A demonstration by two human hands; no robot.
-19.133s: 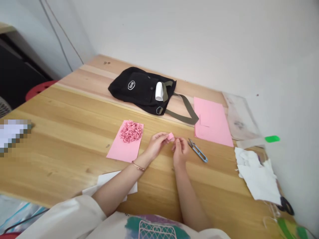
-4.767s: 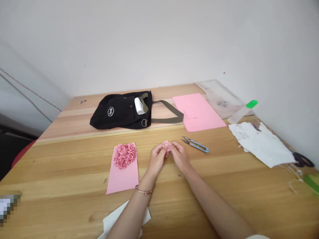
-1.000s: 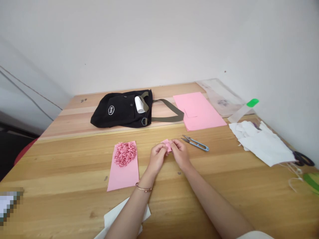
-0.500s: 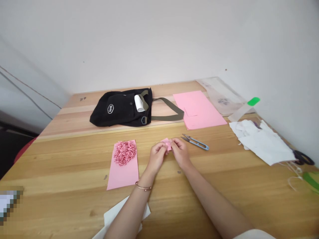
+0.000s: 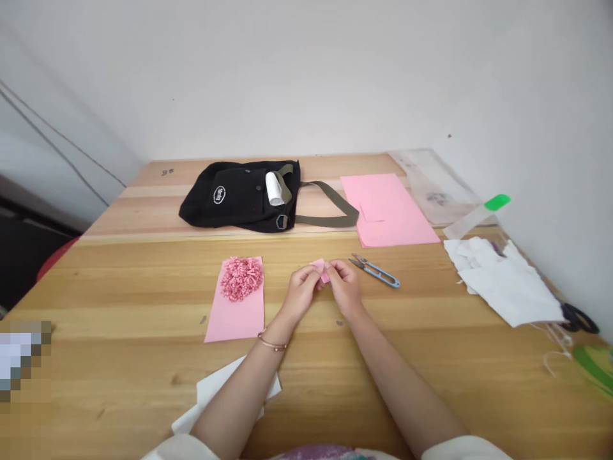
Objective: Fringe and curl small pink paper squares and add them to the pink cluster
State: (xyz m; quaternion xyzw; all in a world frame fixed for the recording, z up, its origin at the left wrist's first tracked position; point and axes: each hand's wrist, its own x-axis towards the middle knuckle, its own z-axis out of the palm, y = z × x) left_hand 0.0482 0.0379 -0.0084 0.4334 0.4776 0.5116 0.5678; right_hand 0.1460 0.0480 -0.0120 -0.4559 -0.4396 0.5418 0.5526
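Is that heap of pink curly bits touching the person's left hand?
Apart. The head view shows the heap of pink curls on its pink sheet, with bare table between that sheet and the left hand.

Thin rose-gold bangle (image 5: 272,344) at the left wrist — loose cream sleeves (image 5: 178,447) above bare forearms

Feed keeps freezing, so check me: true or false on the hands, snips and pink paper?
The left hand and right hand both pinch the small pink paper piece. True.
The snips lie left of the left hand. False: they lie on the table, right of the right hand.
The pink shredded heap sits on a pink sheet. True.
The black bag lies on the pink stack. False: it lies on the table, left of it.
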